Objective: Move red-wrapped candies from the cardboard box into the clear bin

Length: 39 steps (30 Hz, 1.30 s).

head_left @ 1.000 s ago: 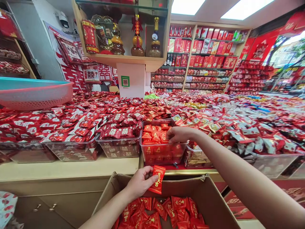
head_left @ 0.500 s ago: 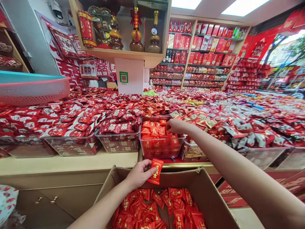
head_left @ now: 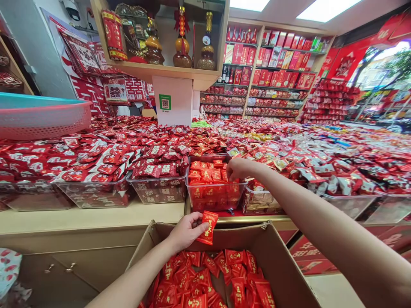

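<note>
My left hand [head_left: 188, 232] pinches a small red packet [head_left: 208, 227] with gold lettering, held upright above the open cardboard box [head_left: 272, 252]. Inside the box lie many loose red packets [head_left: 199, 280] of similar look. My right hand [head_left: 239, 168] is over the right side of a clear plastic bin [head_left: 214, 202], its fingers curled down; their tips are partly hidden, and I cannot see what is in them. Red packets [head_left: 207, 174] with gold print stand in neat rows in that bin.
More clear bins line the counter, one with dark red packets [head_left: 159, 171] on the left and one with gold-wrapped pieces [head_left: 261, 201] on the right. A pink basket [head_left: 45, 122] sits far left. A display cabinet [head_left: 167, 70] overhangs the counter.
My right hand has shifted slightly right and its fingers point more downward at the bin. The left hand keeps the packet in nearly the same place. The view has moved a little.
</note>
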### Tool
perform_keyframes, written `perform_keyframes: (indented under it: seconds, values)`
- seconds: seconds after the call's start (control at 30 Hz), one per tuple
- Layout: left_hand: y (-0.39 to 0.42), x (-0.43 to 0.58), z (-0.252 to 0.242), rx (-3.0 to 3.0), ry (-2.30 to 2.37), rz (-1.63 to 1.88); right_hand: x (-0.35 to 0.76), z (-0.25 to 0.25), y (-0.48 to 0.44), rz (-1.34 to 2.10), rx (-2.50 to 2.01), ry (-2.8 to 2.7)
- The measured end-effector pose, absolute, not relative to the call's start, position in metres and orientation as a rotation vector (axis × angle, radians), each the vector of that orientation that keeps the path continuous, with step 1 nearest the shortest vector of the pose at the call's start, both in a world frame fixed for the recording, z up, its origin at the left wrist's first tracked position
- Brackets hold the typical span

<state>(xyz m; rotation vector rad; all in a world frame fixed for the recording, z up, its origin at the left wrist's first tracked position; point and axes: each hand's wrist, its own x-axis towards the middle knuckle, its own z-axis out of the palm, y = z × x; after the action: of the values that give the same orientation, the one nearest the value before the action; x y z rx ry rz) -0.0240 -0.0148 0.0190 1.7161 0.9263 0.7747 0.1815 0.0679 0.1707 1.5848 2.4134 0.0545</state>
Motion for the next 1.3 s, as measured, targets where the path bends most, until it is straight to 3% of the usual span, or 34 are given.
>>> perform_keyframes:
  seconds: [0.37,0.67,0.97,1.3]
  values:
    - [-0.015,-0.024,0.019,1.705,0.919,0.769,0.182,0.163,0.057,0.201,1.573,2.382]
    - [-0.015,-0.023,0.017,1.706,0.94,0.776,0.173,0.175,0.059,0.092,1.481,2.349]
    - [-0.016,-0.022,0.019,1.721,0.958,0.819,0.168,0.155,0.072,0.154,1.392,2.528]
    - [-0.017,-0.024,0.016,1.675,0.934,0.819,0.164,0.173,0.058,0.205,1.392,2.39]
